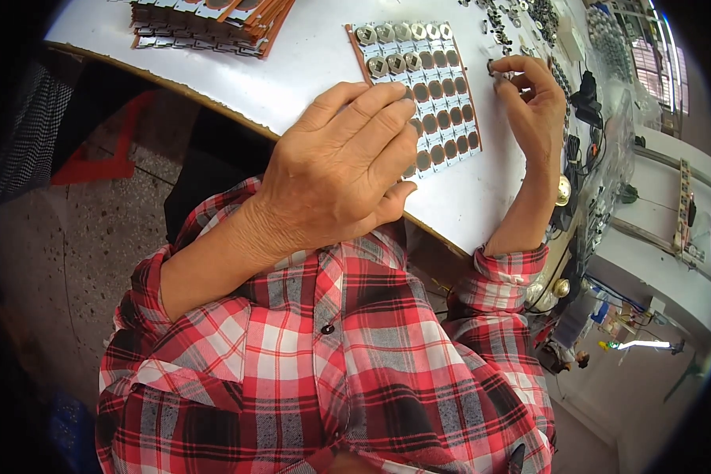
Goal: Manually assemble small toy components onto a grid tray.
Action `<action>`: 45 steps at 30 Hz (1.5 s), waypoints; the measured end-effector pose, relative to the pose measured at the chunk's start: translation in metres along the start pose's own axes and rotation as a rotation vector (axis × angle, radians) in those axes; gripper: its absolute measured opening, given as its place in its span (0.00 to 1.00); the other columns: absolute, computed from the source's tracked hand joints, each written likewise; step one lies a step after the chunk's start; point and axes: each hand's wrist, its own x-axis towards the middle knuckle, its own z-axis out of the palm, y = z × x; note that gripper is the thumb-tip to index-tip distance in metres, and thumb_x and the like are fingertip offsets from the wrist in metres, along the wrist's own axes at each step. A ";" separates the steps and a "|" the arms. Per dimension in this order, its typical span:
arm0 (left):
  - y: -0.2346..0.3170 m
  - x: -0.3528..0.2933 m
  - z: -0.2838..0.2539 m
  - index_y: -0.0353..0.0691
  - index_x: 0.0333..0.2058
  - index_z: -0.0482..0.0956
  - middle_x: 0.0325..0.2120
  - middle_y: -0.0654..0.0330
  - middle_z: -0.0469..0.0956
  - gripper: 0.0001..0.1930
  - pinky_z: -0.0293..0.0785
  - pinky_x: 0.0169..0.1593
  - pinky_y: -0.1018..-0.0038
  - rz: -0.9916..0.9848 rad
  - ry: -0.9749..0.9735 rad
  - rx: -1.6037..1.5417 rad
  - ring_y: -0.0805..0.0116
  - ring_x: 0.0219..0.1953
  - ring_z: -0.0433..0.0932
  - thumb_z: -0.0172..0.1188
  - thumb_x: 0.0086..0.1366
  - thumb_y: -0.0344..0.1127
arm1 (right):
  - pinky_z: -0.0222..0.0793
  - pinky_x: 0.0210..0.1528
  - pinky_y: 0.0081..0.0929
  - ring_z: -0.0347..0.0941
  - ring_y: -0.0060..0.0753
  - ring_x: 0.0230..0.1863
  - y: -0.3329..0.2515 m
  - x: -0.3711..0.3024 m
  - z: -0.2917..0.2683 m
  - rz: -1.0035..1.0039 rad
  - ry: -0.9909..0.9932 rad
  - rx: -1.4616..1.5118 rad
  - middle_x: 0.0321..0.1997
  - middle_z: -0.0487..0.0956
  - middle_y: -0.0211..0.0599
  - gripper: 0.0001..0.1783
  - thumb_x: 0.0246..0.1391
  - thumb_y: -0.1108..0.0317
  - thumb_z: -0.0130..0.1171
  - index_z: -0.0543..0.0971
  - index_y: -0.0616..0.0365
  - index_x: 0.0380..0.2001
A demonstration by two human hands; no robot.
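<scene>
A white panel of small circuit boards with rows of dark round pads (447, 121) lies on the white table. Round silver metal pieces (385, 33) sit along its far row and on the left part of the second row. My left hand (344, 158) lies over the panel's left side, fingers stretched forward, thumb apart, nothing visible held; it hides part of the panel. To the right of the panel, my right hand (536, 110) pinches a small dark part (491, 69) between thumb and forefinger. The fingers mostly cover that part, so its kind cannot be made out.
A stack of similar orange-edged panels (205, 28) stands at the far left of the table (174, 83). Many small loose metal parts (507, 20) are scattered at the far right. Black cables and plastic bags (608, 150) line the right side. A red stool (107, 162) is on the left.
</scene>
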 end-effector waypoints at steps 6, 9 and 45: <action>0.000 0.000 0.000 0.34 0.43 0.83 0.48 0.51 0.82 0.25 0.76 0.59 0.57 -0.003 -0.008 -0.003 0.54 0.56 0.80 0.73 0.45 0.38 | 0.69 0.36 0.19 0.72 0.16 0.30 -0.002 0.003 0.001 0.095 0.110 0.052 0.30 0.80 0.25 0.11 0.51 0.77 0.58 0.85 0.58 0.37; 0.000 0.001 -0.001 0.34 0.42 0.83 0.48 0.51 0.82 0.25 0.76 0.59 0.57 -0.002 -0.020 0.002 0.54 0.56 0.80 0.73 0.45 0.38 | 0.70 0.37 0.18 0.72 0.15 0.30 0.005 0.002 0.000 0.008 0.151 0.113 0.26 0.80 0.24 0.11 0.53 0.77 0.60 0.86 0.58 0.38; 0.000 -0.001 0.001 0.34 0.42 0.82 0.48 0.50 0.82 0.25 0.76 0.59 0.56 0.009 -0.007 0.003 0.53 0.56 0.80 0.73 0.44 0.39 | 0.68 0.33 0.14 0.75 0.14 0.30 -0.035 -0.006 0.017 0.157 -0.048 0.458 0.34 0.84 0.28 0.10 0.62 0.74 0.65 0.85 0.62 0.47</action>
